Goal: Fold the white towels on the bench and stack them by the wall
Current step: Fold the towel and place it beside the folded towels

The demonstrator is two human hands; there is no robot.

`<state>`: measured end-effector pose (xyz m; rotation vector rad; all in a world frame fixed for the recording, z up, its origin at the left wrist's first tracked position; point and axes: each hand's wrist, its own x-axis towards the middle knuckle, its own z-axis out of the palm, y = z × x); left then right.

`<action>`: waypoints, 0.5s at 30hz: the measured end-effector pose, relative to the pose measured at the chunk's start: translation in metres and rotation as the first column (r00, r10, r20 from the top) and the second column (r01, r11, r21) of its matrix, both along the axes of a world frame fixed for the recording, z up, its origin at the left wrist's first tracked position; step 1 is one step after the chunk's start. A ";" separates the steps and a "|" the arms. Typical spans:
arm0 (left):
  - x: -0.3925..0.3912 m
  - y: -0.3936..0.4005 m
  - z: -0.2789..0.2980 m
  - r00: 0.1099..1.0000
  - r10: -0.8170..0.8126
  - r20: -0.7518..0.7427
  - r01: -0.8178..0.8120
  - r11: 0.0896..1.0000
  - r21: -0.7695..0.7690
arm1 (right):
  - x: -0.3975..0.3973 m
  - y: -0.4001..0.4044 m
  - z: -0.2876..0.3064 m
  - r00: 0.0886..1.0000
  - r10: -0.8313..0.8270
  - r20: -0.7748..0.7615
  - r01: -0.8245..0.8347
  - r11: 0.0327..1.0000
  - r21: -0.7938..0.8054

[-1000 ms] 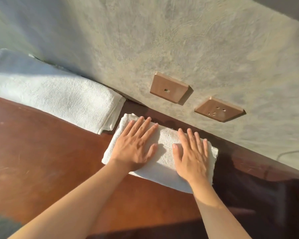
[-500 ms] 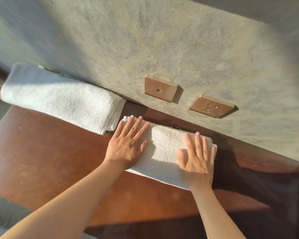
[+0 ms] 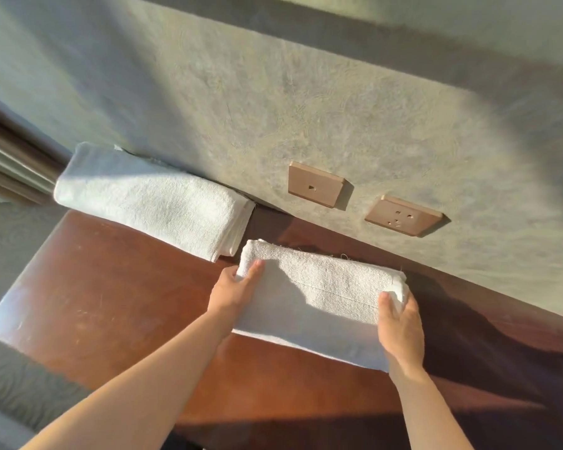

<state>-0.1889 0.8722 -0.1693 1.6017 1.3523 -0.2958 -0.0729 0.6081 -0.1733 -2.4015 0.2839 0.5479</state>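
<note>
Evidently no legible writing; left hand [image 3: 231,292] and right hand [image 3: 400,329], each grip clamped on folded towel [image 3: 316,287] ends.

We have a single head-worn view, wide-angle, looking forward and steeply down from close above the reddish-brown polished wooden bench [image 3: 111,287]. It faces the grey-green textured plaster wall [image 3: 273,92] at the far side. Horizon tilted, bench edge running down to the right.

A folded towel [image 3: 319,297] lies on the bench [image 3: 111,287], near the wall [image 3: 273,108] behind it. A second folded towel [image 3: 150,203] lies to its left, against the wall. Two socket plates [image 3: 316,184] sit on the wall above, side by side.
</note>
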 end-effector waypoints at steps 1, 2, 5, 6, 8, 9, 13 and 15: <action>0.000 0.002 0.004 1.000 -0.003 0.010 0.004 0.999 -0.054 | 0.000 -0.001 0.001 0.999 -0.033 -0.025 0.033 0.999 0.019; -0.001 0.005 0.009 0.999 -0.019 0.037 0.022 0.996 -0.088 | -0.002 -0.002 0.001 0.994 -0.079 -0.071 0.081 0.996 0.032; -0.008 0.014 0.021 0.986 -0.039 0.159 0.061 0.989 -0.135 | -0.012 -0.007 0.005 0.919 -0.258 -0.297 0.300 0.948 0.104; -0.012 0.020 0.025 0.980 -0.044 0.192 0.071 0.988 -0.137 | -0.017 -0.007 0.008 0.879 -0.300 -0.371 0.375 0.915 0.149; -0.018 0.036 0.032 0.970 -0.054 0.239 0.090 0.986 -0.141 | -0.027 -0.001 0.016 0.825 -0.327 -0.461 0.456 0.867 0.200; -0.022 0.046 0.037 0.967 -0.066 0.246 0.101 0.986 -0.130 | -0.031 0.006 0.022 0.821 -0.322 -0.473 0.457 0.866 0.204; -0.038 0.101 0.063 0.959 -0.087 0.271 0.100 0.994 -0.034 | -0.043 0.059 0.050 0.863 -0.263 -0.430 0.418 0.851 0.317; -0.045 0.139 0.075 0.939 -0.086 0.334 0.091 0.996 0.000 | -0.047 0.098 0.064 0.873 -0.231 -0.429 0.410 0.824 0.392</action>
